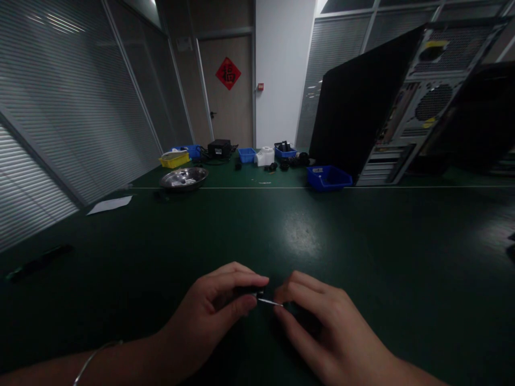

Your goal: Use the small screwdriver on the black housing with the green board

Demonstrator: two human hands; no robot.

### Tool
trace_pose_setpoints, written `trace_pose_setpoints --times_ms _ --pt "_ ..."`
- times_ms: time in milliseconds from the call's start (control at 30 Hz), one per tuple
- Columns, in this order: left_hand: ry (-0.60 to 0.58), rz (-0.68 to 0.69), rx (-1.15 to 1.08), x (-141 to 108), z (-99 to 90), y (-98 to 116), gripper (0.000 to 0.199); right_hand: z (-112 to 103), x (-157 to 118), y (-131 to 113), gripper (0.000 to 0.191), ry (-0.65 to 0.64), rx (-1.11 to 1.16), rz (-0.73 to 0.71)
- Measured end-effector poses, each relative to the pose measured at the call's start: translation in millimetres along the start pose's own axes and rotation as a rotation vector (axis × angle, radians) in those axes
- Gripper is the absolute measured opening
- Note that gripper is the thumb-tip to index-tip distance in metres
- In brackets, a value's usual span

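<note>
My left hand is closed around a small dark piece, pinched between thumb and fingers; most of it is hidden. From its right end a thin, shiny metal strip reaches across to my right hand. The thumb and index finger of that hand pinch the strip's far end. Whether strip and dark piece are joined or only touch, I cannot tell. Both hands are low over the green table, near its front.
A steel bowl, a dark blue bin and a computer case stand farther back. Behind them are a yellow tray, a white device and small black parts. White paper and a dark slim object lie at left.
</note>
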State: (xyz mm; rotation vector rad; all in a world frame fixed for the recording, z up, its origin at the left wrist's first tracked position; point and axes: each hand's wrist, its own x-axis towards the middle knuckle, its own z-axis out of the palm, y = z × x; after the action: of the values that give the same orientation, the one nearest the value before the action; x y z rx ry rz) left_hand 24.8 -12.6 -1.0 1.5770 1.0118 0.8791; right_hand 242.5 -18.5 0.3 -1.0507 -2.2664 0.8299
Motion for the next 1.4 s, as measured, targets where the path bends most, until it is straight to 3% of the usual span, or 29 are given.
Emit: trace_pose_setpoints --times_ms 333,500,600,700,933,1133,1400 --pt "-0.165 -0.064 -0.302 3.5 -1.3 -8.8 0.025 -2.9 2.2 -1.4 0.015 -0.029 0.054 -0.054" --pt "-0.068 -0.138 -0.258 3.0 -1.5 -11.0 0.024 -1.1 2.2 1.0 0.015 0.021 0.079 -0.044" --pt "-0.031 -0.159 -0.19 2.3 -1.8 -8.0 0.021 -0.9 3.4 3.9 0.015 0.076 0.091 -0.035" --pt "-0.096 -0.132 -0.009 0.4 -1.9 -4.7 0.023 -0.9 5.0 6.0 0.015 0.121 0.098 -0.027" --pt "-0.272 0.119 0.433 -0.3 0.4 -1.7 0.018 -0.4 2.0 5.2 0.015 0.132 0.122 -0.022" --pt "-0.275 0.12 0.479 0.8 1.9 -2.7 0.021 -0.7 5.9 5.8 0.016 0.13 0.122 -0.004" --pt "-0.243 0.1 0.453 0.5 1.5 -1.3 0.054 2.1 5.2 5.6 0.013 0.128 0.088 0.043"
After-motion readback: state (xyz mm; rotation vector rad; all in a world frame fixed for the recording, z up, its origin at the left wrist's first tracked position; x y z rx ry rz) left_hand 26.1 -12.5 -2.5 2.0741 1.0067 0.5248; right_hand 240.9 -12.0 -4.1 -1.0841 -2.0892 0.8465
